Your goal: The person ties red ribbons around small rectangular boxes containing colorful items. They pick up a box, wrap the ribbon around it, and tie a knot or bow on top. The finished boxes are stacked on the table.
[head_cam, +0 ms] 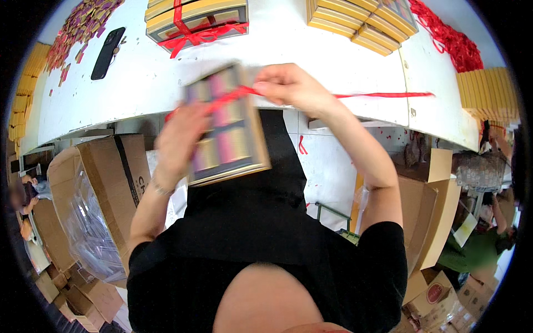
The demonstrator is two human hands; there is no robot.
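A flat gift box with a windowed lid [243, 143] is tilted at the table's near edge, partly over my lap, blurred by motion. Pink and gold pieces show in its compartments. My left hand [181, 137] grips the box's left side and presses a red ribbon [227, 98] that crosses its top. Pinched between the fingers of my right hand [277, 85] is the same ribbon, just right of the box. A length of it trails right across the white table [287, 50]. Whether the ribbon passes under the box cannot be seen.
Stacked boxes tied with a red ribbon bow [195, 35] stand beyond; more yellow-edged boxes [358, 25] are at back right. A black phone [107, 53], small wrapped pieces [79, 31] and a red ribbon heap [452, 39] lie around. Cardboard cartons flank me [104, 175]; people work at both sides.
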